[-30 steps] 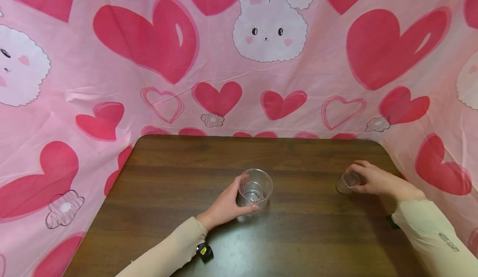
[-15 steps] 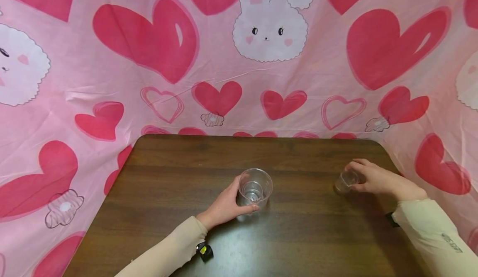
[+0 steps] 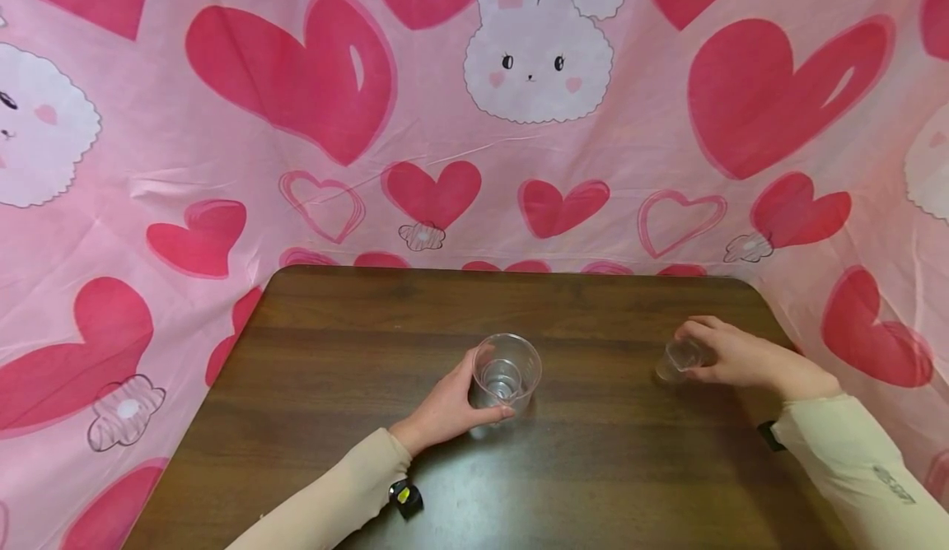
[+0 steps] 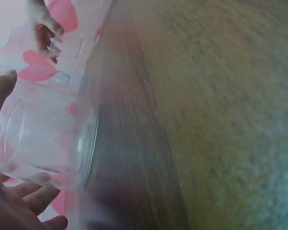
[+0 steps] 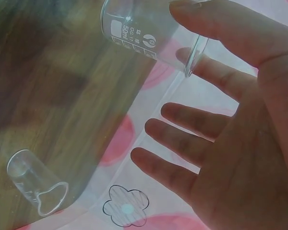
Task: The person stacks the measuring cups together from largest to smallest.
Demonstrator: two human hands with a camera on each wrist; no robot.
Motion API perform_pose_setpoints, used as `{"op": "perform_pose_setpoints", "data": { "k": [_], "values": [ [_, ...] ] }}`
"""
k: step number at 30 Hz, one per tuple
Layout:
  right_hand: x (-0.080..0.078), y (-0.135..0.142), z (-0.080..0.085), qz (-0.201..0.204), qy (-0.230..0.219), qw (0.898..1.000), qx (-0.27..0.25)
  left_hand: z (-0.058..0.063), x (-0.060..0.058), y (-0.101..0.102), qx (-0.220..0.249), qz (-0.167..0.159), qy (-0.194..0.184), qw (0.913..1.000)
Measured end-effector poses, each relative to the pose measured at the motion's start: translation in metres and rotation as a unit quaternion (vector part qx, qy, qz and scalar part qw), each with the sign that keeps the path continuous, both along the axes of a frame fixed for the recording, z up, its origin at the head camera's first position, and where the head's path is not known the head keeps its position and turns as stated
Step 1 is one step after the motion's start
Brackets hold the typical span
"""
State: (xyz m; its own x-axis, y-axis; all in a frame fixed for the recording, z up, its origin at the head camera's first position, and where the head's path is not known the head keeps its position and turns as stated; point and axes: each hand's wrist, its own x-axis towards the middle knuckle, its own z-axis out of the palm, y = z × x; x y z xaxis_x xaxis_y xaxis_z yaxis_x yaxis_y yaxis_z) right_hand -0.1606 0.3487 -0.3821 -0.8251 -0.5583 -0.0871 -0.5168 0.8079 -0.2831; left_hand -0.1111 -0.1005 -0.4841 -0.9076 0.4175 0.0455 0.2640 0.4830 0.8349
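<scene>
Your left grip (image 3: 443, 408) is clamped round the near-left side of the large beaker (image 3: 507, 373), with thumb and fingers on its wall; the beaker sits upright on the counter (image 3: 334, 385), its mouth facing up. Your right grip (image 3: 749, 362) pinches the small beaker (image 3: 678, 361) between thumb and index finger at the rim end, and your other three fingers stretch out apart from the glass. The small beaker leans slightly, and you can't tell whether its base touches the wood. A wide stretch of counter lies between the two beakers. The large one sits well in from every edge you can see; the small one is nearer the right edge, which your right sleeve (image 3: 853, 459) crosses. Beyond the far edge hangs a pink heart-patterned cloth (image 3: 445, 142).
</scene>
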Motion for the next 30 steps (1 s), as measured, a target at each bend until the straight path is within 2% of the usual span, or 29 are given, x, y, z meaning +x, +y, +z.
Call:
{"op": "perform_pose_setpoints", "data": {
  "k": [18, 30],
  "values": [
    [0.0, -0.02, 0.01, 0.038, 0.0, 0.999, -0.016, 0.003, -0.002, -0.001, 0.004, -0.004, 0.0, 1.0],
    [0.004, -0.036, 0.017, 0.05, 0.002, 0.999, -0.005, 0.004, -0.002, 0.0, -0.006, -0.004, -0.014, 0.9999]
  ]
}}
